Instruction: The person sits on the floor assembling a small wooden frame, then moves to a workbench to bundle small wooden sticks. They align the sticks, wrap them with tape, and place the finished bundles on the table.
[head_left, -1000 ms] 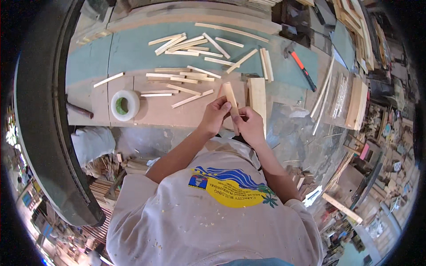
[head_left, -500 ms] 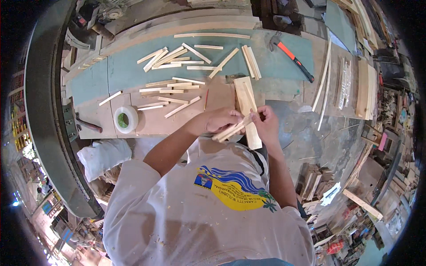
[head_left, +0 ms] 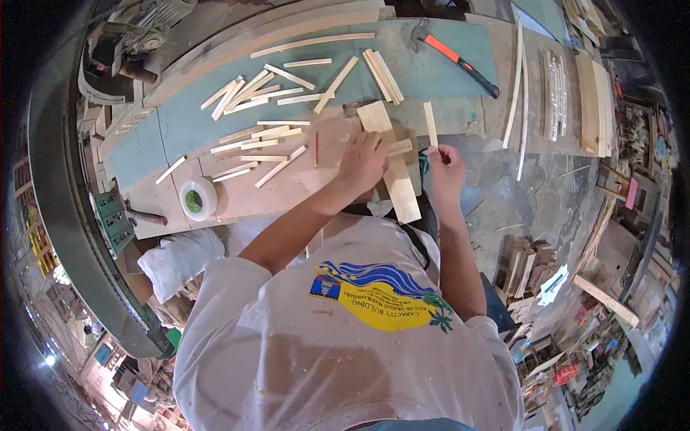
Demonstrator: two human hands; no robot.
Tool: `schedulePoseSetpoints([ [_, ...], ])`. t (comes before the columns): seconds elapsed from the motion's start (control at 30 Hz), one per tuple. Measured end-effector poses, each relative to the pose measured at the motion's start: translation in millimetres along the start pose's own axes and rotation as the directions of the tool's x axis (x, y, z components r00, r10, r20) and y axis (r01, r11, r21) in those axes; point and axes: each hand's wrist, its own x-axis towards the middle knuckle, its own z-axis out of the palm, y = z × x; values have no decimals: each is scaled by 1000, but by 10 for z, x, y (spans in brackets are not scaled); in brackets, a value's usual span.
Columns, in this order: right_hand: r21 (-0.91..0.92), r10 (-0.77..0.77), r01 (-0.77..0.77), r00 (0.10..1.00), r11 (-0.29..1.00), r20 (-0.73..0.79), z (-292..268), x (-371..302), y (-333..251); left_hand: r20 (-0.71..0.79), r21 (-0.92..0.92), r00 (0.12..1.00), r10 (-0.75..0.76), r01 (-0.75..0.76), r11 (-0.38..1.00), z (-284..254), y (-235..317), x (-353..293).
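Note:
My left hand (head_left: pixel 364 161) is at the left edge of a pale flat board (head_left: pixel 399 188), its fingers closed round a short wooden stick (head_left: pixel 400 147) whose end shows over the board. The rest of that stick is hidden by the hand. Right of the board, my right hand (head_left: pixel 447 171) pinches the lower end of a second wooden stick (head_left: pixel 430 122), which points up and away from me. A red pencil (head_left: pixel 316 149) lies on the bench left of my left hand.
Several loose wooden sticks (head_left: pixel 260 144) lie across the workbench (head_left: pixel 162 208). A hammer (head_left: pixel 460 61) with a red and black handle rests at the far right. White tape roll (head_left: pixel 207 195) sits near the left end, beside another dark-handled tool (head_left: pixel 147 215). Stacked offcuts (head_left: pixel 523 269) stand on the floor.
My hands were together over the board's near part with sticks in them. They have parted: the left moved farther up the board, the right moved off to the right with one stick upright.

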Motion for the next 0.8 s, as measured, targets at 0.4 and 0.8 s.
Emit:
schedulePoseSetpoints([
  [0.4,319,223,-305,937,897,268,140,-716,-142,268,-556,947,-176,302,774,-334,251,-150],
  [0.8,541,192,-301,949,785,250,228,-448,-210,212,-467,964,-159,243,850,-516,139,-522],
])
